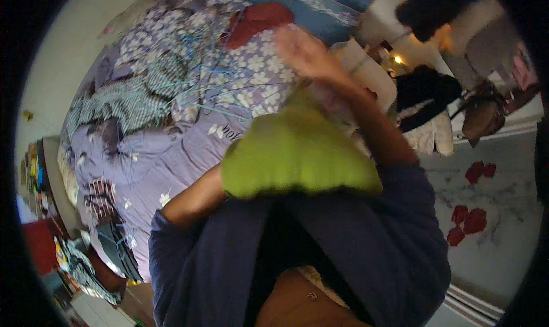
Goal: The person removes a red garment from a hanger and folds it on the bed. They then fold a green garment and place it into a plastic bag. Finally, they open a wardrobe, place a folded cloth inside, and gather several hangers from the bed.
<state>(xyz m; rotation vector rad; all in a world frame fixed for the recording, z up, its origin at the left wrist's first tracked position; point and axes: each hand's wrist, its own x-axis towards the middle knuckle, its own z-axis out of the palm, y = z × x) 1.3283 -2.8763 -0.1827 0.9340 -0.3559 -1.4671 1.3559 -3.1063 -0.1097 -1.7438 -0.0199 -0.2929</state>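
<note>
A lime-green knitted garment hangs in front of my chest, blurred by motion. My left forearm runs behind it, and my left hand is hidden by the cloth. My right hand is raised beyond the garment's upper end, over the flowered bed cover; it is blurred, its fingers look extended, and whether it touches the cloth is unclear. Several light-blue wire hangers lie tangled on the bed. Beside them is a grey-and-white checked garment. A dark red cloth lies at the bed's far side.
Black clothing and a brown bag are at the right, near a small bright light. A grey surface with red flower prints is at the lower right. Folded dark items lie on the bed's near left edge.
</note>
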